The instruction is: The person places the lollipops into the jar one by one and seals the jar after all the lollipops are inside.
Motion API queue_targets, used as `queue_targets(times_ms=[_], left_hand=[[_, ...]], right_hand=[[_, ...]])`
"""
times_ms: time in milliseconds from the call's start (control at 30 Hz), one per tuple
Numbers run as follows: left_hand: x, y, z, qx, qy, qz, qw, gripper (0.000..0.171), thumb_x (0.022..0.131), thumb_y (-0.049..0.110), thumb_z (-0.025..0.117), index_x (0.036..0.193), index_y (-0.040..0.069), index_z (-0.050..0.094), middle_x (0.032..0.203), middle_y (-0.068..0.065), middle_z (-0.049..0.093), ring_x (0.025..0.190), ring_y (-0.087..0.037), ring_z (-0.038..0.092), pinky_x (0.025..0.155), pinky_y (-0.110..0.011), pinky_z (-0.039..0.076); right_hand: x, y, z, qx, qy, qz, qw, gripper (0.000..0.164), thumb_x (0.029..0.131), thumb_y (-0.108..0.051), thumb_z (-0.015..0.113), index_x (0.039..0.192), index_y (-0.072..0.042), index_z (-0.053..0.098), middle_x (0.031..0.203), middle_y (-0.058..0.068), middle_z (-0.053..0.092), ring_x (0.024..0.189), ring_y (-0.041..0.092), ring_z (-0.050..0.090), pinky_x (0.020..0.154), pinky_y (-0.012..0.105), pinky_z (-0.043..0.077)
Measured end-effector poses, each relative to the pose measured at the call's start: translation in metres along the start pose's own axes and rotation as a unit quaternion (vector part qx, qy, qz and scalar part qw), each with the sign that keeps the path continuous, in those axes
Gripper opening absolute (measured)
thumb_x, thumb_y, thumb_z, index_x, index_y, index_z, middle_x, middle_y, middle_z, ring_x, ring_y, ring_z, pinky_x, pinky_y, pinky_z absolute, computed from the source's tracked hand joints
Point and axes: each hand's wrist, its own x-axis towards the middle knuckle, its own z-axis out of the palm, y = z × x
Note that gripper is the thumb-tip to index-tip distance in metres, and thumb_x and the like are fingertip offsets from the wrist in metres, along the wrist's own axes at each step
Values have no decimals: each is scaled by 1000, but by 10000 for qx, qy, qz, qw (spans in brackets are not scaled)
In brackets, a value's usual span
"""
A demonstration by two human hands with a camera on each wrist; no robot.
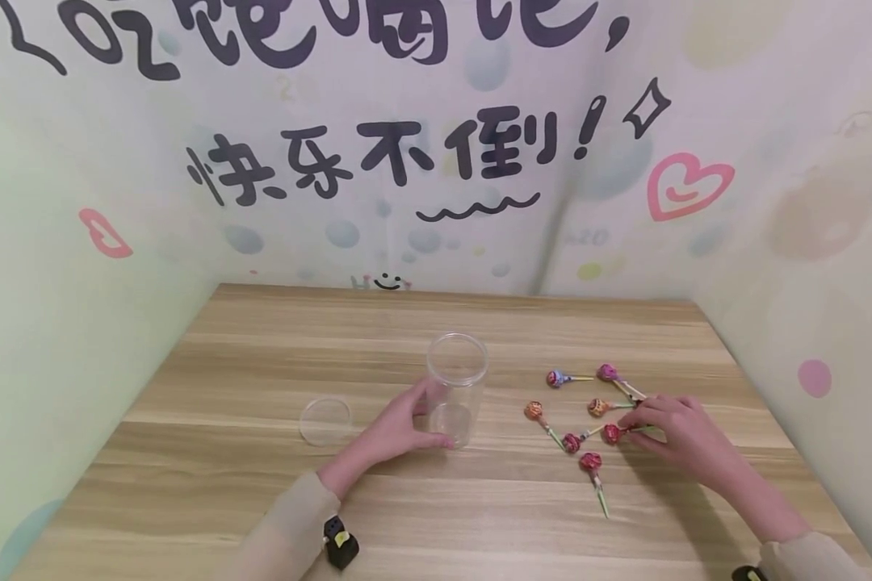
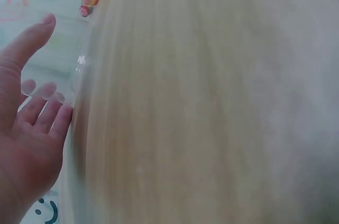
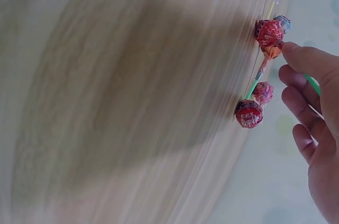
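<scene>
A tall clear plastic jar stands upright with its mouth uncovered. My left hand holds its left side, thumb in front and fingers behind; in the left wrist view, fingertips show around the see-through wall. My right hand pinches a red-wrapped lollipop near its head, and the green stick passes across the fingers. Around that hand lie a purple lollipop, an orange lollipop and a darker red one, partly covered in the head view.
A round clear lid lies left of the jar. More lollipops are scattered between jar and right hand: a blue one, another orange one and two red ones, the nearer red lollipop in front. Printed walls border the wooden table.
</scene>
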Motion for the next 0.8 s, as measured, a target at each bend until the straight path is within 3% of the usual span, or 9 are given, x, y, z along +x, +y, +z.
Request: queue_targets(times_ms=[400, 600, 800], left_hand=[[3, -6, -3, -105, -147, 57, 9998, 93, 71, 22, 89, 148, 9, 38, 143, -16, 54, 130, -35, 55, 109, -48, 44], [4, -8, -4, -286, -244, -7, 9993, 90, 73, 20, 88, 147, 12, 39, 143, -14, 53, 127, -35, 57, 108, -47, 45], [4, -9, -4, -340, -268, 3, 9991, 82, 73, 19, 88, 142, 13, 44, 141, -13, 55, 125, -34, 59, 107, -47, 46]], right_hand=[[5, 2, 3, 451, -29, -312, 9985, 35, 58, -10, 90, 83, -27, 72, 78, -18, 70, 70, -1, 62, 63, 29, 49], [8, 1, 2, 763, -252, -88, 9967, 34, 60, -5, 89, 83, -24, 73, 78, -13, 72, 71, -1, 63, 63, 23, 54], [10, 0, 1, 1105, -635, 407, 9910, 30, 67, -3, 86, 85, -24, 73, 81, -16, 72, 75, -6, 62, 67, 21, 55]])
